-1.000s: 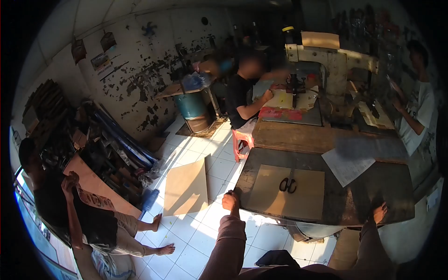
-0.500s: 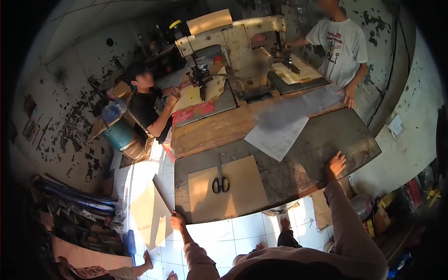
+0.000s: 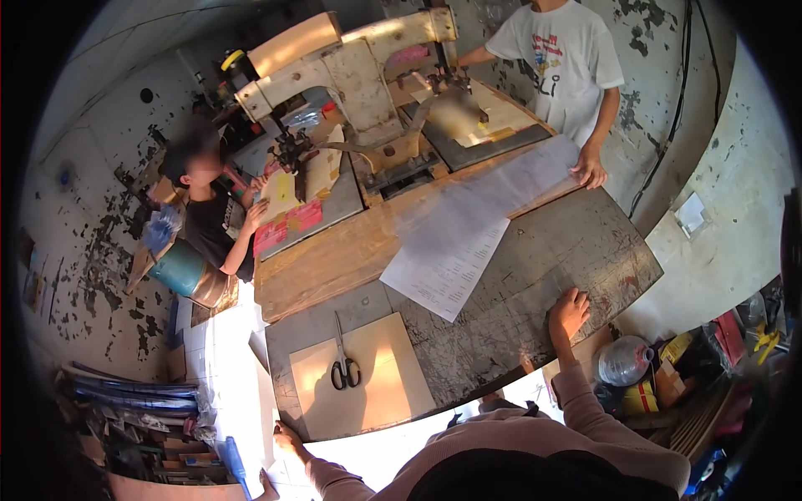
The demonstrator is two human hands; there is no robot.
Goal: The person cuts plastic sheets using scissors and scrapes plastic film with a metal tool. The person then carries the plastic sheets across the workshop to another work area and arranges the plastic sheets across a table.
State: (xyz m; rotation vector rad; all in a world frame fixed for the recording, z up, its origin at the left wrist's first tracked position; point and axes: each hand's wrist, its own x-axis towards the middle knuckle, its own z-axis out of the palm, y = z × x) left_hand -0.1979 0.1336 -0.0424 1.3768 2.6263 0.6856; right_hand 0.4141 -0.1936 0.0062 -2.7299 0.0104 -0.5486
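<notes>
Scissors (image 3: 344, 365) on board (image 3: 368, 401), paper sheet (image 3: 443, 263) behind-right.

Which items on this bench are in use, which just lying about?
In hand: dark table, left hand at its corner, right hand flat on it; cardboard sheet; scissors.
Lying about: printed paper, plastic bottle, sewing machine.

The white T-shirt (image 3: 558, 63) of the person standing across the table bears large dark letters "LI"; the smaller coloured print above them is illegible
</notes>
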